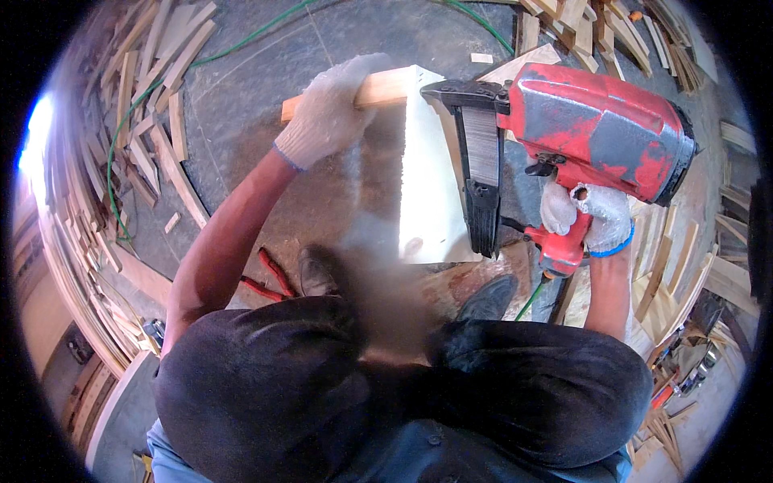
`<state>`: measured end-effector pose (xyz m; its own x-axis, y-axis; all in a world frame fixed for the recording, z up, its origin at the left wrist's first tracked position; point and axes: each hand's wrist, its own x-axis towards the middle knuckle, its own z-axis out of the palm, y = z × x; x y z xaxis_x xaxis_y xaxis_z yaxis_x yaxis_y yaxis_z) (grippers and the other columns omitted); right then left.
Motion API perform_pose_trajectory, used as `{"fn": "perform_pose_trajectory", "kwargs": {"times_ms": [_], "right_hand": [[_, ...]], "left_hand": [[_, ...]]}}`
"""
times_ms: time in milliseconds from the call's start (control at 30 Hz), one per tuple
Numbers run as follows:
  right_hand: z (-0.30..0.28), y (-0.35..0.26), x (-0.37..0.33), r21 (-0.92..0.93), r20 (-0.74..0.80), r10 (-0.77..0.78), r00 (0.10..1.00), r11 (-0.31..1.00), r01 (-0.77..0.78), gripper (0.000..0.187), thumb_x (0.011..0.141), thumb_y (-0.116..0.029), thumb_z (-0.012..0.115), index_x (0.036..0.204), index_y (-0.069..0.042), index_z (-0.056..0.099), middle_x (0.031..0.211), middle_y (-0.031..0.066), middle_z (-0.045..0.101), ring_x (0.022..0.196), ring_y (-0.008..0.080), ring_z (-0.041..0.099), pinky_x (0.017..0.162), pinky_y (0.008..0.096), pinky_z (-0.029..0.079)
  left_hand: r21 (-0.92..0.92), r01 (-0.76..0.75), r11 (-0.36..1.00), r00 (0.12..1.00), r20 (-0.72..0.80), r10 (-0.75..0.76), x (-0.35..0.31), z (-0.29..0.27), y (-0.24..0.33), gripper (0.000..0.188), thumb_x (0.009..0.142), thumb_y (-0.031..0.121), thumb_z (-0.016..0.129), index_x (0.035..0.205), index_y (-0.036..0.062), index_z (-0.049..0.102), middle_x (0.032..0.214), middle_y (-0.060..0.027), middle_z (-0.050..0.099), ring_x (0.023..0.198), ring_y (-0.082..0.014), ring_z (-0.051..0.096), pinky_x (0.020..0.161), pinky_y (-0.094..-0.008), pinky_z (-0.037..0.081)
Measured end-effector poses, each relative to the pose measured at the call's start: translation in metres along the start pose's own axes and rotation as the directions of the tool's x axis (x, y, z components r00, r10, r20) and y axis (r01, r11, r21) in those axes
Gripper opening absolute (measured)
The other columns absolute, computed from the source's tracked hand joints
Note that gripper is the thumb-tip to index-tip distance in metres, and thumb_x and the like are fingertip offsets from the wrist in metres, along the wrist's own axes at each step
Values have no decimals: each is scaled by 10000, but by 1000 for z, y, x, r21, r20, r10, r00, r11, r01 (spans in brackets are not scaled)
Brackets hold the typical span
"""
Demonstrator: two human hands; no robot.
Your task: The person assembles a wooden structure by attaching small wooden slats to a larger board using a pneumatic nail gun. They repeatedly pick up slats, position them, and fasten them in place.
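My left hand (330, 111), in a white knit glove, is wrapped round a short wooden strip (386, 86). The strip meets the far end of a pale wooden board (427, 185), which stands between my feet. My right hand (604, 216), gloved with a blue cuff, grips the handle of a red and grey nail gun (600, 129). The gun's black nose lies at the board's far right corner; I cannot tell whether it touches. Its magazine (483, 153) runs along the board's right side, and a green air hose (529, 299) leaves the handle's lower end.
Red-handled pliers (270, 278) lie on the floor by my left shoe (318, 270). Wood offcuts (173, 129) are heaped at the left, with more scraps (576, 28) at the far right. A green hose (113, 161) crosses the floor. Some tools (692, 370) lie at the right.
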<state>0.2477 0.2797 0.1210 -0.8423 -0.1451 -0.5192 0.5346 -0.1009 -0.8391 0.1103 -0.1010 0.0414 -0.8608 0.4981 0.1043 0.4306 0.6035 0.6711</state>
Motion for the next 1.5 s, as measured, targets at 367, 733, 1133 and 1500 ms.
{"fn": "perform_pose_trajectory", "kwargs": {"times_ms": [367, 733, 1133, 1500], "right_hand": [[14, -22, -3, 281, 201, 50, 978, 954, -107, 391, 855, -248, 685, 1095, 51, 610, 772, 126, 625, 638, 240, 596, 601, 355, 469], [8, -8, -14, 170, 28, 61, 998, 983, -65, 624, 816, -354, 766, 1216, 80, 563, 622, 73, 524, 513, 226, 526, 529, 376, 430], [-65, 34, -69, 424, -386, 167, 907, 905, 14, 266, 950, -230, 647, 1151, -61, 604, 637, 27, 539, 503, 172, 542, 478, 336, 468], [-87, 50, -47, 397, -380, 206, 902, 917, -43, 147, 928, -223, 702, 954, -97, 630, 621, 35, 585, 479, 167, 560, 450, 330, 462]], "left_hand": [[-40, 7, 999, 1000, 23, -6, 1, 4, -6, 542, 850, 6, 700, 1372, 97, 588, 1254, -174, 692, 1186, -367, 664, 985, -429, 551], [-40, -8, 999, 999, 43, 10, 3, -3, -8, 501, 846, 14, 716, 1334, 68, 615, 1242, -176, 697, 1162, -355, 674, 991, -415, 538], [-391, 418, 820, 830, 532, -168, 88, -99, 29, 621, 923, 221, 705, 1495, 52, 532, 1284, -108, 677, 1206, -245, 631, 1082, -382, 467], [371, -124, 921, 825, 554, -112, 218, 121, 125, 693, 915, 528, 589, 1328, -28, 575, 1242, -282, 681, 1126, -450, 671, 1009, -497, 509]]}}
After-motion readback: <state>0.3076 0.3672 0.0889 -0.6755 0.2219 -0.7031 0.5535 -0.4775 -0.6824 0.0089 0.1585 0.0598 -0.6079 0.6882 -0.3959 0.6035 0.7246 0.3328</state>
